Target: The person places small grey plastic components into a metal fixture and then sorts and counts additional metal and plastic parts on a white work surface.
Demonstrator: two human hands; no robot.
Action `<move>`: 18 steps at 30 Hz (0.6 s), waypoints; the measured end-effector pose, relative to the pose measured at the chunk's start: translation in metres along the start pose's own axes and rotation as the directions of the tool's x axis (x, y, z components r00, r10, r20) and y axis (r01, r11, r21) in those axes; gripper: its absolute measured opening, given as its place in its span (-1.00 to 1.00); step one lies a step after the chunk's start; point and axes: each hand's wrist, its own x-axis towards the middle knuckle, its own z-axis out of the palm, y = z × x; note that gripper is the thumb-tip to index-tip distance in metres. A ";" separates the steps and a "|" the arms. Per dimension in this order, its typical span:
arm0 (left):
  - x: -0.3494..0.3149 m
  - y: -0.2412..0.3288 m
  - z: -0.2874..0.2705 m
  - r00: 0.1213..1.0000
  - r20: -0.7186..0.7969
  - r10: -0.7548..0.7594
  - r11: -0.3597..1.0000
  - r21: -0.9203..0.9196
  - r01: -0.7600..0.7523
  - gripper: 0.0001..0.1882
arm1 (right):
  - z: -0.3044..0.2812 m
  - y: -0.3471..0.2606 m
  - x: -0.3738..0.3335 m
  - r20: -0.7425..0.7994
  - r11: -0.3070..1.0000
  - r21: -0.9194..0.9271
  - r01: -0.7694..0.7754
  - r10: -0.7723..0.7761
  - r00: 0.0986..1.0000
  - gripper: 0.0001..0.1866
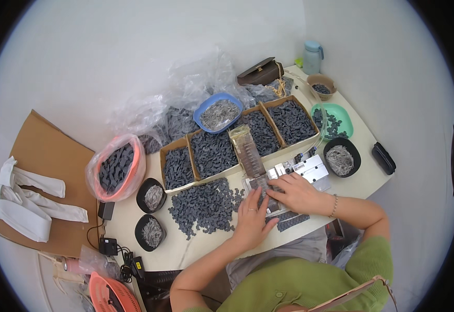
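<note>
My left hand (pixel 253 221) rests with its fingers stretched out and thumb apart, the fingertips on the near left part of a clear fixture (pixel 258 182). From the other side my right hand (pixel 301 195) reaches over the same fixture, fingers extended and touching its top. Small dark grey parts show under and between the fingertips, too small to make out singly. A metal clamp block (pixel 310 169) with air fittings sits just beyond my right hand. Behind the fixture stands a long clear-topped chute (pixel 247 151). A dark grey strip of parts (pixel 292 220) lies below my hands.
A loose pile of grey parts (pixel 203 205) spreads left of my hands. Behind it, a divided cardboard box (pixel 188 143) holds more. Metal pins fill a blue bowl (pixel 201 106) and black bowls (pixel 359 161). A green bowl (pixel 347 117) and pink basket (pixel 141 169) hold grey parts.
</note>
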 end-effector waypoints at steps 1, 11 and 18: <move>-0.002 0.002 0.001 1.000 0.015 -0.022 1.000 -0.020 0.022 -0.27 | 0.002 -0.001 -0.001 -0.011 1.000 0.011 0.004 -0.004 1.000 -0.66; 0.000 0.002 0.004 0.994 0.039 -0.100 0.995 0.001 0.101 -0.25 | -0.001 0.005 0.004 -0.052 1.000 0.003 0.009 -0.009 0.999 -0.73; -0.007 -0.005 -0.013 0.993 0.033 -0.112 0.993 0.043 0.111 -0.29 | -0.002 0.011 0.005 -0.071 0.995 0.090 0.040 -0.033 0.997 -0.74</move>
